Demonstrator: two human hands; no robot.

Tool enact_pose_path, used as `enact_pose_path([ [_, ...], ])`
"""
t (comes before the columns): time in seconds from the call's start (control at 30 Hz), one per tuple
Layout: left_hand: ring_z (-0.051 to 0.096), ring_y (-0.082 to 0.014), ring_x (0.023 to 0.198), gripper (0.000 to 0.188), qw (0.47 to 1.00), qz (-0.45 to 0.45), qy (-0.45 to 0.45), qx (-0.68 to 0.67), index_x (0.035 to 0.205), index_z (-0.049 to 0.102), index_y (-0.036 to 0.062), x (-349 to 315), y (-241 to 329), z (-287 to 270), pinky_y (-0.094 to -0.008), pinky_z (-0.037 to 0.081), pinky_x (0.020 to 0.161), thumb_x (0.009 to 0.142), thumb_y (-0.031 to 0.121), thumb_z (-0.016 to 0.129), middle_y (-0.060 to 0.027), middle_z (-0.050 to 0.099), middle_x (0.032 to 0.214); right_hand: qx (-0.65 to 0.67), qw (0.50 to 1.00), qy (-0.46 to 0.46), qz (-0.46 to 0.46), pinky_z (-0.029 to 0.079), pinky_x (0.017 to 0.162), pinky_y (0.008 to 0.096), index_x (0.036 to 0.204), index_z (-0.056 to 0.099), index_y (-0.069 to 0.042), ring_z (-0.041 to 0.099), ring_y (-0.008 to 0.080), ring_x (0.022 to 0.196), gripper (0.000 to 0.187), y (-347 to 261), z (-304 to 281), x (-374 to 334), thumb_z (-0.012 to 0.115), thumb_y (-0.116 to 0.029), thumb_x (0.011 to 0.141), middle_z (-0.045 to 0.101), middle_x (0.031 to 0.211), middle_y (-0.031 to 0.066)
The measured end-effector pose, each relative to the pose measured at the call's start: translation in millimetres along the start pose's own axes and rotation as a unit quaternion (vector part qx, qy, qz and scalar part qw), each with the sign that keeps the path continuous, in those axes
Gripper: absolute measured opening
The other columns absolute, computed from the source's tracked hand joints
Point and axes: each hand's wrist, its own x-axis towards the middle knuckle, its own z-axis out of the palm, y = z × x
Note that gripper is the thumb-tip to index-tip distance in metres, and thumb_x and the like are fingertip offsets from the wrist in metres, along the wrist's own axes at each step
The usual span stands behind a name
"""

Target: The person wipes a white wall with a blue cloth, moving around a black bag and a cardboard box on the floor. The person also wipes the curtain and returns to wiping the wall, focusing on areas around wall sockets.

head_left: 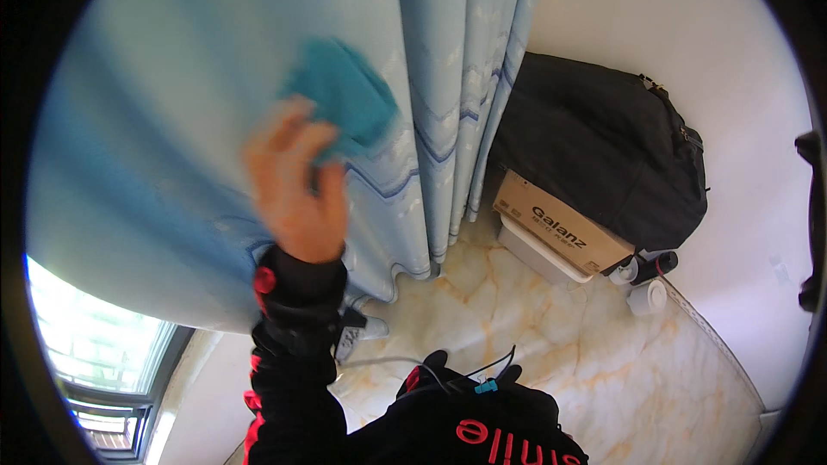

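My left hand (295, 185) is raised in front of a light blue curtain (215, 77), its back toward me and its fingers smeared by motion. Between the fingers and thumb it grips a teal cloth (349, 95), which is also blurred and hangs out past the fingertips. Behind the cloth the curtain falls in long folds with darker blue zigzag bands. Whether the cloth touches the curtain I cannot tell. My right hand is out of view.
Right of the curtain, a large black bag (603, 138) lies on a cardboard box (560, 222) atop a white bin (538, 251). A white roll (648, 297) and a black bottle (657, 267) stand by the wall. A window (103, 353) is at lower left, marbled floor (465, 310) below.
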Motion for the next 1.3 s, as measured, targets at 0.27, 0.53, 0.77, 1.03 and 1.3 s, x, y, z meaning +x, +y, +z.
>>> enact_pose_path([
  [0.27, 0.058, -0.0379, 0.097, 0.019, 0.853, -0.075, -0.485, 0.178, 0.087, 0.064, 0.0067, -56, -91, 51, -0.0465, 0.045, 0.087, 0.073, -0.005, 0.057, -0.0173, 0.065, 0.095, -0.027, 0.998, 0.038, 0.030, 0.047, 0.060, 0.0482, 0.074, 0.063, -0.006, 0.060, 0.0432, 0.071, 0.019, -179, -27, -62, 0.055, -0.022, 0.080, 0.062, 0.072, 0.0209],
  [0.53, 0.053, -0.0336, 0.113, 0.033, 0.983, 0.043, -0.177, -0.014, 0.104, 0.061, 0.0050, -6, -74, -14, -0.0421, 0.039, 0.100, 0.074, -0.009, 0.057, -0.0142, 0.059, 0.123, 0.100, 0.987, 0.044, 0.117, 0.049, 0.059, 0.0450, 0.071, 0.062, -0.004, 0.063, 0.0350, 0.062, 0.024, -191, 3, -125, 0.058, -0.025, 0.080, 0.065, 0.070, 0.0152],
  [0.77, 0.060, -0.0381, 0.097, 0.018, 0.825, -0.067, -0.483, 0.285, 0.091, 0.064, 0.0036, -90, -137, -22, -0.0448, 0.047, 0.086, 0.073, 0.002, 0.065, -0.0184, 0.065, 0.095, 0.230, 0.937, 0.186, 0.188, 0.054, 0.066, 0.0397, 0.082, 0.069, -0.002, 0.070, 0.0290, 0.072, 0.026, -194, 28, -137, 0.061, -0.026, 0.078, 0.069, 0.077, 0.0187],
  [1.03, 0.060, -0.0355, 0.104, 0.024, 0.946, 0.015, -0.312, -0.092, 0.105, 0.061, 0.0010, -86, -37, 11, -0.0404, 0.047, 0.092, 0.081, 0.000, 0.062, -0.0178, 0.063, 0.109, 0.121, 0.974, 0.027, 0.190, 0.052, 0.064, 0.0433, 0.088, 0.068, -0.003, 0.068, 0.0329, 0.071, 0.026, -140, 76, -185, 0.064, -0.026, 0.079, 0.068, 0.079, 0.0192],
  [1.3, 0.057, -0.0355, 0.109, 0.027, 0.982, 0.184, -0.009, 0.030, 0.105, 0.061, 0.0021, 43, -35, 63, -0.0421, 0.044, 0.095, 0.079, -0.003, 0.062, -0.0164, 0.061, 0.117, 0.211, 0.944, 0.216, 0.135, 0.048, 0.063, 0.0441, 0.088, 0.069, -0.002, 0.066, 0.0342, 0.069, 0.028, -102, 81, -148, 0.064, -0.028, 0.077, 0.065, 0.073, 0.0230],
])
